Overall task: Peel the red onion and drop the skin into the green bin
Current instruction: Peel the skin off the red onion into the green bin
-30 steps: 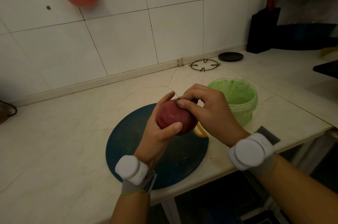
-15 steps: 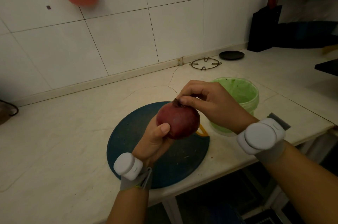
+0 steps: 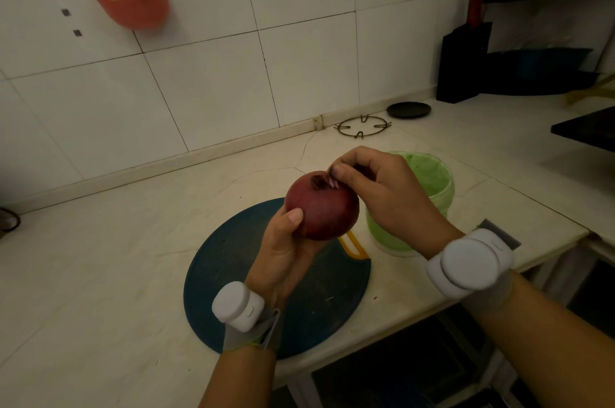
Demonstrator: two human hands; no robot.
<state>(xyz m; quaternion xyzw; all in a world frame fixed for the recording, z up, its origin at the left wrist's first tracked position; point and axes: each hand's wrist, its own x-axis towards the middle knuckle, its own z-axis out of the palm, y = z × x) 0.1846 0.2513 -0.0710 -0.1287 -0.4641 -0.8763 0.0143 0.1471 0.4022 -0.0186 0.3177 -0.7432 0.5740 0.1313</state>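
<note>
Above pale tabletop and blue board — red onion held in gripping left hand, right hand pinching a torn skin flap at its top — barely begun, most skin on, green bin just beside, no skin visible inside.

The red onion is round, dark red and mostly still in its skin, cupped in the left hand with its tip up. At the top a small piece of skin is torn loose, seemingly showing pale flesh. The green bin stands upright just beyond it.
</note>
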